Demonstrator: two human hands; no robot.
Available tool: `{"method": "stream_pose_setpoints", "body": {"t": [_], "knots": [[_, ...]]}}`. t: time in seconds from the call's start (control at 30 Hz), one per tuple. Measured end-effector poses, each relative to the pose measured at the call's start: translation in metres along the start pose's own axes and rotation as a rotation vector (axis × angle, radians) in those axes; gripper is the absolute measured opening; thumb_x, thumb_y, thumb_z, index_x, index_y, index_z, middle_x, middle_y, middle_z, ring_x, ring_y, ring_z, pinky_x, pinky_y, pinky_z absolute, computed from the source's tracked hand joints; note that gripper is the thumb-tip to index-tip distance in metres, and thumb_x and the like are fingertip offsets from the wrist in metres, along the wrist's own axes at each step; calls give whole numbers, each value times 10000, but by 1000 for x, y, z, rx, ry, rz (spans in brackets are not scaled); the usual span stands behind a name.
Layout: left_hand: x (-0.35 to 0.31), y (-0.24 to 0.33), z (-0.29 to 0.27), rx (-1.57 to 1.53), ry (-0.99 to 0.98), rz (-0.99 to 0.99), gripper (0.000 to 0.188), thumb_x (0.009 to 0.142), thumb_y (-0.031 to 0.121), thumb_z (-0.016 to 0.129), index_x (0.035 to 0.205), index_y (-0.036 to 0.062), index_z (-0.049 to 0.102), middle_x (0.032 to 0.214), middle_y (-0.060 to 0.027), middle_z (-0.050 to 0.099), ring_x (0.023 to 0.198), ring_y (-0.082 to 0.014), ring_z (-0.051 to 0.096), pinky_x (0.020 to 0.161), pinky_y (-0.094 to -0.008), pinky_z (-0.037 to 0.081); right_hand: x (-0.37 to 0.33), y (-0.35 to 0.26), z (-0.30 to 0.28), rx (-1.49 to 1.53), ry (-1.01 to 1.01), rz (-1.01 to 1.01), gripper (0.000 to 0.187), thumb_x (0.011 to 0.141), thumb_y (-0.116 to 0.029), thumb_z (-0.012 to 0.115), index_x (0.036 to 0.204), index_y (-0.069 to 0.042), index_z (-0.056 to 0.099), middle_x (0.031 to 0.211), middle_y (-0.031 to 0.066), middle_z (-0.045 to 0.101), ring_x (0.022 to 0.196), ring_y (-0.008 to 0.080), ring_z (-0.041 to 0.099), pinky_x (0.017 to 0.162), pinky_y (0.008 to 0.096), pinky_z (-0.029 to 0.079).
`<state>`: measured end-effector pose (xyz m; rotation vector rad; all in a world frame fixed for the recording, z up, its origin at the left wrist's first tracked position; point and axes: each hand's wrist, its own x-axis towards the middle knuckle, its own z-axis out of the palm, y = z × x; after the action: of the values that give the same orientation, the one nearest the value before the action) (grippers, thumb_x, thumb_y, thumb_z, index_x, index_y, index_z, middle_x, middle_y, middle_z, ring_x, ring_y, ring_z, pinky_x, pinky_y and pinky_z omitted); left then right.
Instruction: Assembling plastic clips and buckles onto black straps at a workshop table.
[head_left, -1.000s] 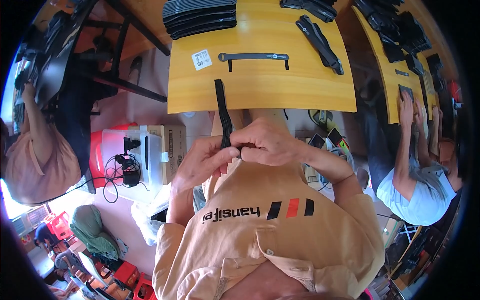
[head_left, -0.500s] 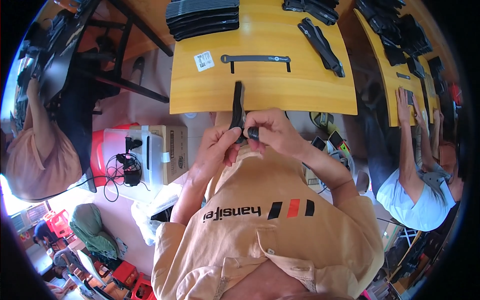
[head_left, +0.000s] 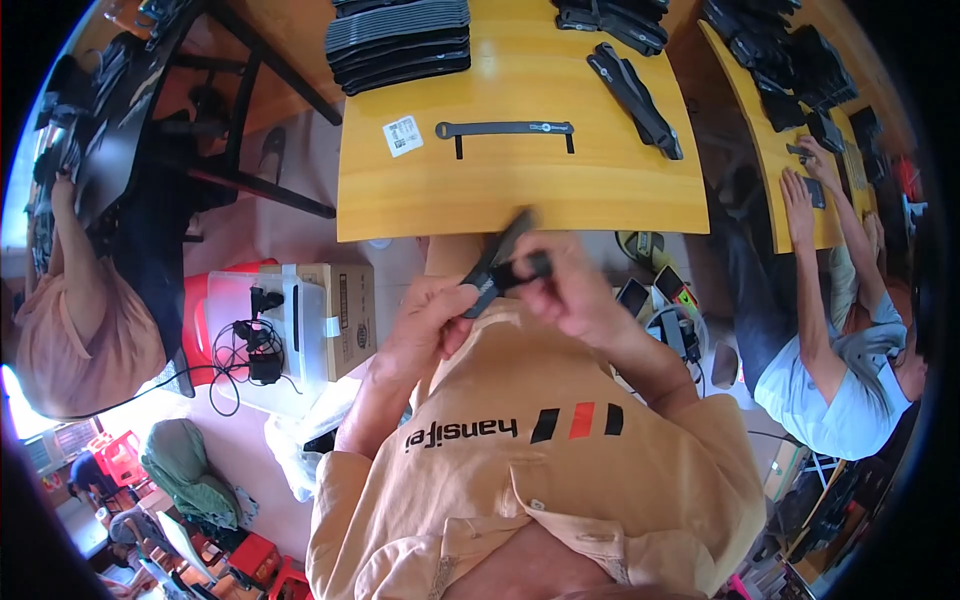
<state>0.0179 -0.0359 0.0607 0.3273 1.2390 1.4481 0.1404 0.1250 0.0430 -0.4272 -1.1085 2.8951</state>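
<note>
My left hand grips a folded bundle of black straps between thumb and fingers, over my lap just short of the table edge. The bundle tilts up to the right, its far tip smeared by motion. Beside it, my right hand, also blurred, pinches a dark end of strap that seems wrapped around the bundle. On the table lies one grey strap with a ring-like left end, across two short black strips. A white printed label lies to its left.
The yellow table carries a tall stack of dark straps at the back left and bundled straps at the right. A cardboard box and a clear bin with cables stand at my left. Co-workers sit on both sides.
The strap bundle has swung from upright to tilted right. My right hand has moved right, pulling the dark strap end away from the bundle.
</note>
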Motion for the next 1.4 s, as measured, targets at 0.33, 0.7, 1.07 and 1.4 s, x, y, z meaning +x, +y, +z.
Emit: {"method": "stream_pose_setpoints", "body": {"t": [0.33,0.7,1.07,1.4], "knots": [[-47,-2,-91,-400,-34,1,321,843,233,521,574,105,402,451,28,365,333,-39,314,315,-204,220,-80,-135,-138,777,178,-755,201,899,-206,460,803,-30,484,549,-34,335,394,52,313,349,186,267],[-6,-11,-110,-382,287,226,320,884,312,501,671,89,414,546,27,356,424,-64,286,374,-215,211,-111,-166,-96,-114,220,-758,203,884,-178,469,725,-53,474,519,0,342,349,86,309,312,181,267],[69,-56,-97,-38,483,-226,543,876,493,458,904,-32,594,636,-97,617,487,-153,581,451,-220,449,-86,-142,-47,-1195,807,-659,174,861,-55,562,1004,24,623,793,32,579,684,70,568,602,183,471],[54,13,-37,594,625,727,285,838,193,598,1041,-7,584,855,-92,630,837,-163,602,741,-258,460,-46,-112,-36,-1056,323,-480,283,679,108,541,930,29,647,781,84,596,705,107,577,613,210,454]]}}
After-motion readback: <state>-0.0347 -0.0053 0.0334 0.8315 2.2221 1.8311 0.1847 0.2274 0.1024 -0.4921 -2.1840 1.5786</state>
